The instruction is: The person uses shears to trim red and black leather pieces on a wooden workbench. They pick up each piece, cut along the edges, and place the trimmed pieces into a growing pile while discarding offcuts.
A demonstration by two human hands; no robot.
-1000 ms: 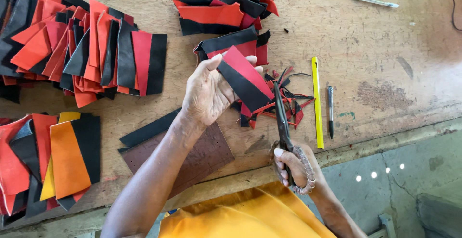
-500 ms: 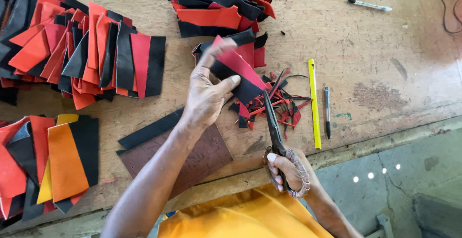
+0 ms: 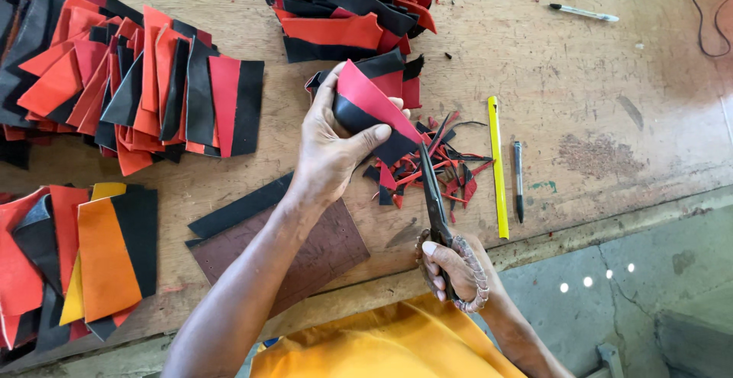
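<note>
Above the counter (image 3: 595,65), the left hand (image 3: 328,149) pinches a red-and-black piece (image 3: 374,111) between its fingers, the right hand (image 3: 458,271) grips scissors (image 3: 434,195), beside scraps (image 3: 443,168), a yellow ruler (image 3: 497,164) and a pen (image 3: 518,179).

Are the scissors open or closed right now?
Closed, or nearly. The scissors in the right hand show as one thin dark line, with no gap between the blades, pointing at the red-and-black piece.

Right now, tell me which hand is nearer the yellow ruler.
Right. The right hand grips the scissors just left of the yellow ruler; the left hand holds a red-and-black piece farther left.
</note>
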